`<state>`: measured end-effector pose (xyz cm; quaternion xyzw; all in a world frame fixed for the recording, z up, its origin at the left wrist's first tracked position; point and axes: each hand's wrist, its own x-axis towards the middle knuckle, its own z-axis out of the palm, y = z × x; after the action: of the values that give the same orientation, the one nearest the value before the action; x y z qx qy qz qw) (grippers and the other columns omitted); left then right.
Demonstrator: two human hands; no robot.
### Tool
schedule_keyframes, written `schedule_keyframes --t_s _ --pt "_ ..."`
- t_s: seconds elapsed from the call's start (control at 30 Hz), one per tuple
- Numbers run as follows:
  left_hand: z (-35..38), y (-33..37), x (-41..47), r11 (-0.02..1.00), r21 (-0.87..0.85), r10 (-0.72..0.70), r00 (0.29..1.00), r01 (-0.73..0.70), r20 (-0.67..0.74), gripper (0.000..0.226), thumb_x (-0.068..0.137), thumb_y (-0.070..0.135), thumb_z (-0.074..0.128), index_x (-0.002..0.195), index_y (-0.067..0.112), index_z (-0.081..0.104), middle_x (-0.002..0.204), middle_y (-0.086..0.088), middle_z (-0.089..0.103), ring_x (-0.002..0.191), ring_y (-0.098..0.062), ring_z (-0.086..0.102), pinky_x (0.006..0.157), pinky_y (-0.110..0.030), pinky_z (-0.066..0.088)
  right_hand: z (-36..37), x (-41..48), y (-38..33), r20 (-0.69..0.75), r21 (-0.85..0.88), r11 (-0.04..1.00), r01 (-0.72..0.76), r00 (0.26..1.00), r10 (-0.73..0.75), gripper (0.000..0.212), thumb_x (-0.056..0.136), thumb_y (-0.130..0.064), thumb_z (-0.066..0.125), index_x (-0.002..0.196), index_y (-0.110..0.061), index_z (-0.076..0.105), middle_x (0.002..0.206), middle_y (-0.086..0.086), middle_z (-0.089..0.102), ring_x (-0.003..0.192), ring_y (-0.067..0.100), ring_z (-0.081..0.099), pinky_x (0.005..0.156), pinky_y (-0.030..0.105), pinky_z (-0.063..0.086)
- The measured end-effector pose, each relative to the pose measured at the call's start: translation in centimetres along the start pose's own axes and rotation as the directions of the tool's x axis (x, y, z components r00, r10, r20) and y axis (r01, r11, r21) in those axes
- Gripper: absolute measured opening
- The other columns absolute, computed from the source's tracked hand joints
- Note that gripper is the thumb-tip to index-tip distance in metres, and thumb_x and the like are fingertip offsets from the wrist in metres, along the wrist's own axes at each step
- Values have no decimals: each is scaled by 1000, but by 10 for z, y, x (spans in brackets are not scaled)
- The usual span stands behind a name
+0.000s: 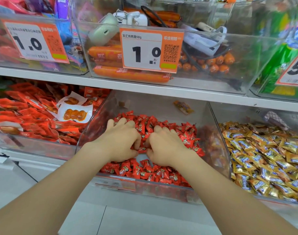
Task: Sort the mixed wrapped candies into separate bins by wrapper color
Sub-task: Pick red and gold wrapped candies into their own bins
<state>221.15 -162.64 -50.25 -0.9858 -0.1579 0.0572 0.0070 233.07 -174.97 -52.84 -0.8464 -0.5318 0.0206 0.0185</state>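
Two bare forearms come in from the bottom edge, both reaching into the middle bin (110,184) on the lower shelf. Far left: clear bin (43,146) packed with red snack packets (34,116), two white packs of glazed pieces (75,114) lying on top. Left hand (121,141) palm-down in the middle bin, fingers curled into the heap, thumb and fingertips grasping red candies (161,175). Right hand (163,146) just beside it, same pose, clawed fingers and thumb grasping red candies too; thumbs nearly touching, a few candies pinched between the two hands. Red candies fill the middle bin from the front wall to about halfway back; bare bin floor behind them. One yellow-wrapped candy (183,107) lies alone at the back of this bin, well apart from the hands. Right of the clear divider: the neighbouring bin (220,141) heaped with gold candies (263,158), blue labels on the wrappers. White shelf (161,89) runs above. Upper row, left to right: bin of mixed colourful packets (65,39) with an orange price tag, bin of orange sausages (131,74) with a price tag (151,50) reading 1.0 and some loose gadgets on top, green packaging (280,61) at far right.
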Motion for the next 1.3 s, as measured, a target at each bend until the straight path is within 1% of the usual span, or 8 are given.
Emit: schedule_keyframes --t_s 0.13,0.37,0.53,0.7,0.83,0.93,1.13,1.3 --pt "-4 0 -16 991 4 -134 991 134 -16 35 90 57 64 112 31 59 119 2 40 117 -25 34 99 -45 40 10 7 4 -4 -169 985 -36 999 36 37 94 -40 72 130 -29 69 134 12 51 126 38 49 106 49 38" --pt "-16 21 -38 911 -37 -400 902 411 159 109 77 86 61 147 7 34 141 -20 34 133 -41 35 104 -47 46 -5 0 4 97 4 1000 -8 995 8 25 93 -51 66 111 -34 70 120 6 46 121 34 47 104 47 35" --pt "-21 22 -36 890 -99 -385 851 444 357 135 62 75 86 159 11 17 151 -22 34 139 -43 38 108 -51 48 -40 -28 24 -156 309 949 -68 980 122 39 90 -46 32 71 -19 52 74 3 51 82 33 57 68 39 39" --pt "-21 24 -21 888 -76 -390 831 453 396 144 56 66 94 160 9 13 152 -23 32 139 -45 37 106 -52 48 -59 -76 38 -236 360 932 -39 963 131 51 103 -48 41 67 -14 49 53 3 49 53 23 49 56 41 40" --pt "-11 38 -11 886 -257 -308 905 385 295 122 60 43 101 153 13 28 147 -18 44 125 -37 57 98 -42 55 -75 -111 59 -463 462 884 68 869 175 21 109 -32 49 95 -27 64 72 -8 66 71 6 61 68 17 42" --pt "-2 54 -3 913 -344 -173 973 217 155 98 66 31 98 147 21 43 131 -7 59 94 -24 63 65 -25 52 -67 -125 96 -520 541 840 -35 771 367 19 110 -15 44 109 -25 59 86 -11 61 77 6 58 68 29 37" --pt "6 65 15 884 -464 6 994 -59 -114 80 75 29 92 143 36 51 142 7 58 131 -18 55 111 -38 44 -42 -146 161 -227 143 910 -389 882 412 32 96 -4 57 111 -28 71 111 2 63 113 33 58 96 50 46" --pt "-8 50 14 862 -483 53 974 -157 -222 35 93 19 73 119 42 68 125 7 61 112 -15 60 107 -40 47 -47 -149 143 -452 148 950 -275 836 312 33 90 -3 63 108 -27 79 116 6 65 110 37 56 96 47 44"
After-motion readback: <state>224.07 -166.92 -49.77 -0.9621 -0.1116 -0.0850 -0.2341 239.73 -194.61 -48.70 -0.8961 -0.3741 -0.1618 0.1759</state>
